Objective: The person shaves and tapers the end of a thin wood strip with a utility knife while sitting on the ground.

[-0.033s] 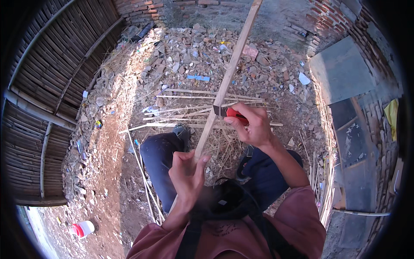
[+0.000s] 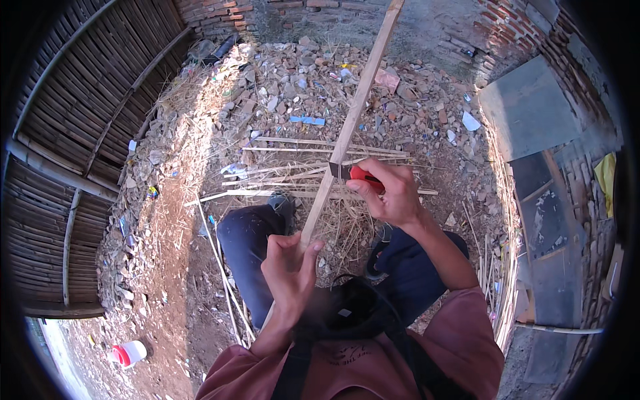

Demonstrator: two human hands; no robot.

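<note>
A long, pale bamboo strip [image 2: 361,90] slants from the far top down between my legs. My left hand [image 2: 289,270] holds its near part, thumb on one side and fingers on the other; a short length shows again below the wrist. In my right hand [image 2: 393,190] is a red-handled knife [image 2: 363,179], gripped in closed fingers. Its short dark blade lies across the strip, touching it about midway along the visible length. The contact edge itself is too small to make out.
Several thin bamboo strips [image 2: 293,149] lie crosswise on the ground beyond my feet, among shavings. More strips [image 2: 225,283] lie beside my left leg. Stone rubble [image 2: 287,87] covers the far ground. A white and red container [image 2: 135,353] lies at lower left; panels [image 2: 533,107] lean at right.
</note>
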